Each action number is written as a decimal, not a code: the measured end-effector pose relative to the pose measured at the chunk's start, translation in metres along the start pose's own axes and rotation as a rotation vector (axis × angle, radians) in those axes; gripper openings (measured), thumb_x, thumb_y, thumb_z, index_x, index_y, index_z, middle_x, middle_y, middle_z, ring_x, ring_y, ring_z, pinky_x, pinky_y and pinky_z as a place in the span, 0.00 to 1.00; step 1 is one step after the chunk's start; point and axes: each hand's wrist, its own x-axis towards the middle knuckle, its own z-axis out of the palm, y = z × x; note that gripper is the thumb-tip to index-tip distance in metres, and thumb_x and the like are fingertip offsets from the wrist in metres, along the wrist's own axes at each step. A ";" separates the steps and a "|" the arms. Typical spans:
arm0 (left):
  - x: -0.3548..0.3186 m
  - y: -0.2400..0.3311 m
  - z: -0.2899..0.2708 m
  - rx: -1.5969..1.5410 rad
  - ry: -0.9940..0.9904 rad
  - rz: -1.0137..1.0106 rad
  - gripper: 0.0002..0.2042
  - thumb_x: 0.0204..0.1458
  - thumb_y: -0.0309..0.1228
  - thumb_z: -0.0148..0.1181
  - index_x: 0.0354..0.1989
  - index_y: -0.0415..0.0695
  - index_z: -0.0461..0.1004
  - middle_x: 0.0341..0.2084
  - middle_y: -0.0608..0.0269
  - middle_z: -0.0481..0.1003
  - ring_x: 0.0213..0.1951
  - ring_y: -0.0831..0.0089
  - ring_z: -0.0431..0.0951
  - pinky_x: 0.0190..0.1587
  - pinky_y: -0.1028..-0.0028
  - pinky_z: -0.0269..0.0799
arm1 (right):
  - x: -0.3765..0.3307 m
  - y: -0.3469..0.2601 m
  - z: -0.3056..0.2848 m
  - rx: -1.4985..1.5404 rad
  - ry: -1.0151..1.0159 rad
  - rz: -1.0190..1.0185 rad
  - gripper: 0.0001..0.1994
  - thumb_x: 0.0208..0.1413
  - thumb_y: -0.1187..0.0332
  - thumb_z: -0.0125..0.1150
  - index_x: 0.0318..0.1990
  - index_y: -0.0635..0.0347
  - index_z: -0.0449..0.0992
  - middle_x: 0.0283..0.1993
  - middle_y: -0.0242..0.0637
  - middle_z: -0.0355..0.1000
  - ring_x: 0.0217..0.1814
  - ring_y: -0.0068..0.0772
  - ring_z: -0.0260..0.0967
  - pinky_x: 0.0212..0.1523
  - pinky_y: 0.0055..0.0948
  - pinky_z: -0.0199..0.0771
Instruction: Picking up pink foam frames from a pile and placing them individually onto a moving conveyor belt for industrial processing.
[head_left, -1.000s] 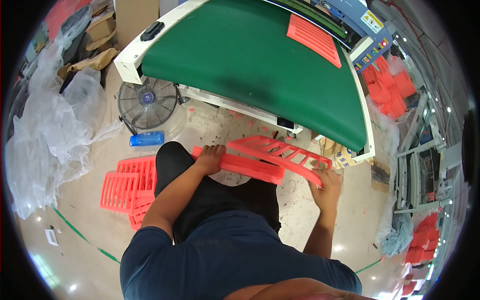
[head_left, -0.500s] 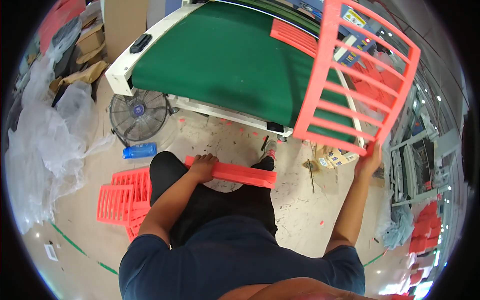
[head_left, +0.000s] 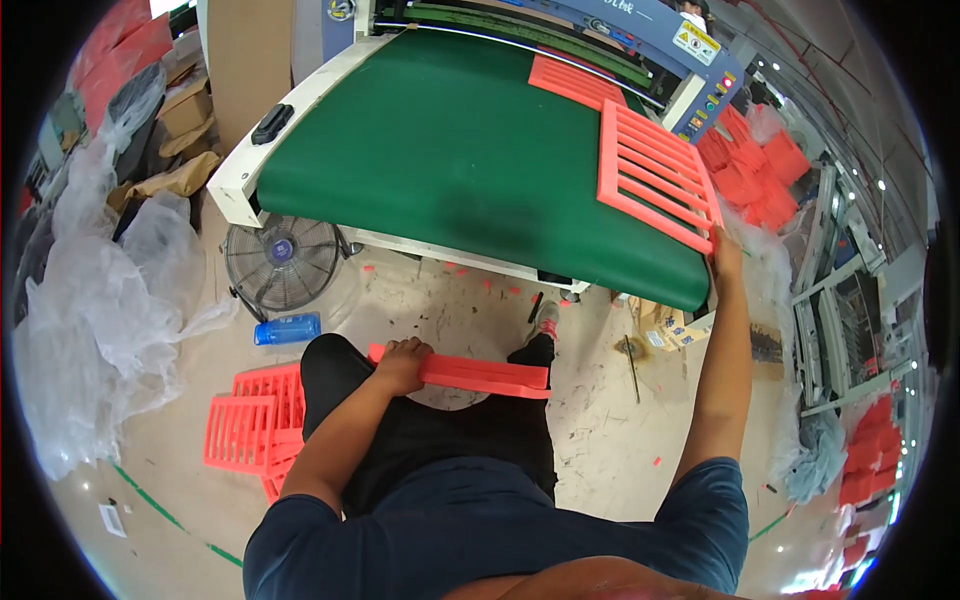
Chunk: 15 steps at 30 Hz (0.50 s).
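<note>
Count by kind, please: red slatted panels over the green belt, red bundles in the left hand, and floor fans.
Red slatted panels over the green belt: 2
Red bundle in the left hand: 1
Floor fan: 1
Total: 4

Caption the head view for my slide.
Right hand holds a slotted red panel over the green belt, left hand on a red stack.

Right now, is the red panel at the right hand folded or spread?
Spread: the red panel shows open slots over the green belt, right hand at its corner.
</note>
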 end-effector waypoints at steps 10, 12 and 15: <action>0.016 -0.006 0.010 -0.002 -0.094 0.002 0.31 0.37 0.36 0.72 0.55 0.49 0.72 0.49 0.56 0.72 0.57 0.57 0.72 0.59 0.57 0.62 | -0.029 -0.020 0.003 0.201 -0.065 -0.009 0.09 0.58 0.66 0.67 0.40 0.60 0.74 0.22 0.26 0.69 0.15 0.16 0.58 0.16 0.17 0.57; 0.019 -0.007 0.014 -0.018 -0.078 0.016 0.33 0.36 0.37 0.73 0.56 0.50 0.71 0.49 0.56 0.72 0.57 0.56 0.72 0.59 0.55 0.62 | -0.026 -0.017 0.003 0.258 -0.028 -0.028 0.10 0.58 0.67 0.65 0.42 0.62 0.73 0.22 0.27 0.69 0.15 0.17 0.59 0.17 0.18 0.60; 0.020 -0.008 0.018 -0.030 -0.075 0.038 0.32 0.36 0.36 0.73 0.55 0.50 0.71 0.50 0.56 0.72 0.57 0.56 0.72 0.59 0.55 0.62 | -0.026 -0.015 0.002 0.252 0.007 -0.049 0.12 0.58 0.69 0.64 0.44 0.64 0.71 0.24 0.29 0.69 0.17 0.18 0.61 0.18 0.18 0.62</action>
